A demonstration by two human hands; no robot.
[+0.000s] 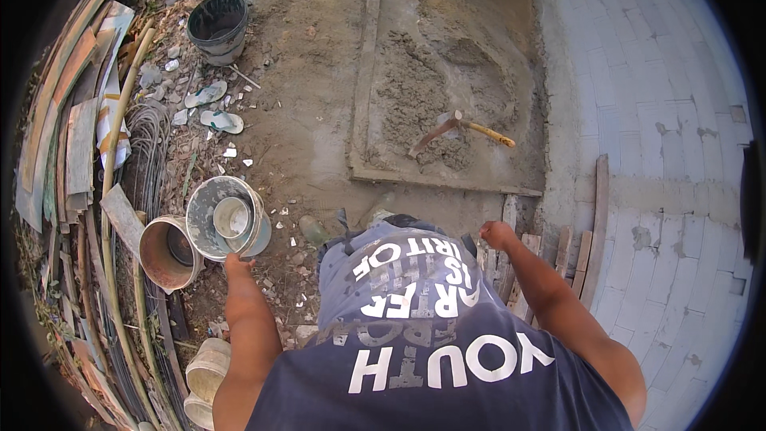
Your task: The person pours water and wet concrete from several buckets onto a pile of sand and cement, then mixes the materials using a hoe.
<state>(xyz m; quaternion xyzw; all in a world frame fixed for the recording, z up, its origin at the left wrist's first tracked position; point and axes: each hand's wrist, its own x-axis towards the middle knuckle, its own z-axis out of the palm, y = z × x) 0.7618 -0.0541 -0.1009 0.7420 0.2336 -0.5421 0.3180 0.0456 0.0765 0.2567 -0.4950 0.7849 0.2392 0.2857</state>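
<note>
A pale, cement-smeared bucket (209, 233) is at my left, with a smaller white pail (231, 217) inside it. My left hand (238, 264) is closed at the near side of its rim, where a thin wire handle shows; the fingertips are partly hidden. Out to the right, my right hand (499, 235) is curled into a fist, with nothing visible in it. Ahead of me, a hoe (488, 134) with a yellowish wooden handle rests in grey wet mortar (411, 84).
Planks (368, 72) border the mortar. A block wall (654, 112) rises at right, boards (600, 223) leaning near it. On the left are a brownish bucket (159, 263), stacked pails (209, 367), a dark bucket (219, 20), flip-flops (222, 121), coiled wire (148, 144) and scrap wood (60, 112).
</note>
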